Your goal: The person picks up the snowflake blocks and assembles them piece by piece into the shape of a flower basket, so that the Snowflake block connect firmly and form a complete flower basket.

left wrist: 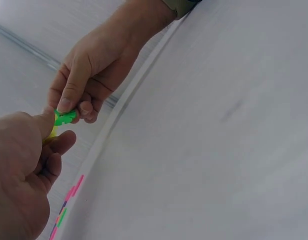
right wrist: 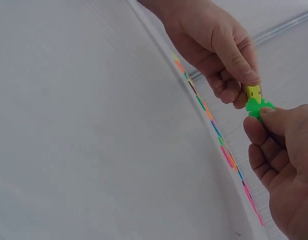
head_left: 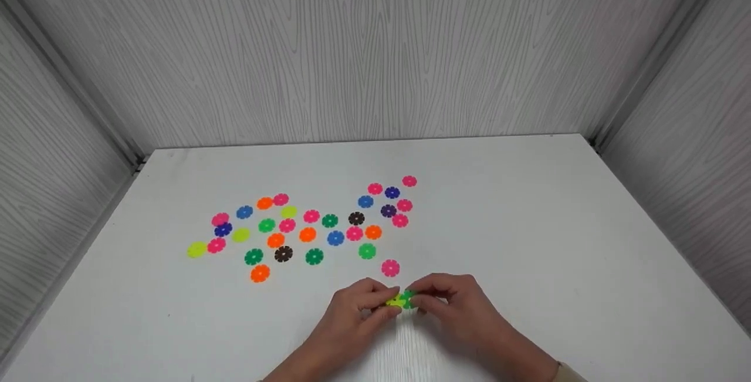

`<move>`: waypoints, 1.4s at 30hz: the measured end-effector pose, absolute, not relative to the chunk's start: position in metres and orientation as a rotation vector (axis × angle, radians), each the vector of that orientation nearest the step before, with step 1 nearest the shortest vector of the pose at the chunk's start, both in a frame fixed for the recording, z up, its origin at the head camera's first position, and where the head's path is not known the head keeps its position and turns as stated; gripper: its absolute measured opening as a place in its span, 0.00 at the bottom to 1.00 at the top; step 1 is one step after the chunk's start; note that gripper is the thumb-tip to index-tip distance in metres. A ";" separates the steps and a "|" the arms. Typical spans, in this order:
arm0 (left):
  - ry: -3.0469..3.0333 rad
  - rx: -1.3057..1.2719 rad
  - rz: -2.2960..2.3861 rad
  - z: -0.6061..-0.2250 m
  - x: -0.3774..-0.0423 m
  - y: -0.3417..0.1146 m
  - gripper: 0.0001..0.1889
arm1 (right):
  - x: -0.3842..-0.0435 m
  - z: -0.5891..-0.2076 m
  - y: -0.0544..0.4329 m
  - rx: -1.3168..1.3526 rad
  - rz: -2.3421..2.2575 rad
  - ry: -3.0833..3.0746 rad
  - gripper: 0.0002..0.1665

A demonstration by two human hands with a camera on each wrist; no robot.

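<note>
Near the front of the table, my left hand (head_left: 356, 310) pinches a yellow notched disc (head_left: 396, 300) between thumb and fingers. Facing it, my right hand (head_left: 460, 308) pinches a green notched disc (head_left: 408, 298). The two discs meet at their edges, and in the right wrist view the green disc (right wrist: 259, 106) stands at an angle to the yellow disc (right wrist: 253, 93). Fingertips cover part of both, so how deep the slots engage is hidden. Just beyond the hands a pink disc (head_left: 390, 268) lies flat.
Several loose notched discs lie spread over the left and middle of the white table (head_left: 528, 223), among them an orange disc (head_left: 260, 273), a black disc (head_left: 283, 253) and a light green disc (head_left: 367, 251). Grey wood-grain panels (head_left: 375, 47) stand at the back and sides.
</note>
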State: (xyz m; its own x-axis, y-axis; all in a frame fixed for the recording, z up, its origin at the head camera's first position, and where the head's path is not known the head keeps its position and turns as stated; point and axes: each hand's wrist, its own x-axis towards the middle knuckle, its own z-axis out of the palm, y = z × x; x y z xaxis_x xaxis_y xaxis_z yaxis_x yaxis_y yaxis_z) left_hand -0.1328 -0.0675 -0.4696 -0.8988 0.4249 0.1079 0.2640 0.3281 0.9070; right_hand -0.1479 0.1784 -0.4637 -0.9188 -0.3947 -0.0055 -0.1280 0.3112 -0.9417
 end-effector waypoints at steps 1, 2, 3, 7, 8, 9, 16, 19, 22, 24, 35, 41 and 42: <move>2.437 0.639 1.620 -0.469 -0.133 -0.067 0.21 | -0.148 -0.463 0.179 -0.468 -1.648 2.337 0.12; 2.433 0.633 1.627 -0.469 -0.133 -0.066 0.20 | -0.148 -0.463 0.179 -0.460 -1.647 2.330 0.14; 2.429 0.624 1.630 -0.468 -0.133 -0.066 0.19 | -0.148 -0.463 0.180 -0.452 -1.638 2.332 0.16; 2.402 0.587 1.629 -0.466 -0.134 -0.063 0.18 | -0.148 -0.464 0.184 -0.477 -1.598 2.336 0.24; 2.396 0.584 1.621 -0.466 -0.135 -0.063 0.19 | -0.148 -0.464 0.186 -0.483 -1.582 2.346 0.25; 2.402 0.585 1.605 -0.466 -0.136 -0.063 0.20 | -0.149 -0.465 0.187 -0.482 -1.568 2.359 0.25; 2.651 0.569 1.383 -0.467 -0.160 -0.070 0.25 | -0.160 -0.465 0.203 -0.360 -1.768 2.362 0.27; 2.733 0.560 1.225 -0.466 -0.175 -0.068 0.26 | -0.165 -0.465 0.209 -0.321 -1.884 2.347 0.26; 2.771 0.573 1.064 -0.466 -0.187 -0.062 0.27 | -0.168 -0.466 0.210 -0.302 -1.923 2.339 0.26; 2.794 0.596 0.963 -0.465 -0.192 -0.059 0.26 | -0.169 -0.467 0.210 -0.289 -1.936 2.327 0.26; 2.732 0.487 1.106 -0.458 -0.184 -0.059 0.13 | -0.170 -0.470 0.205 -0.304 -1.979 2.260 0.25; 2.604 0.406 1.473 -0.457 -0.157 -0.060 0.10 | -0.169 -0.468 0.200 -0.337 -2.014 2.174 0.27; 2.590 0.405 1.522 -0.457 -0.153 -0.059 0.09 | -0.168 -0.468 0.199 -0.339 -2.011 2.175 0.27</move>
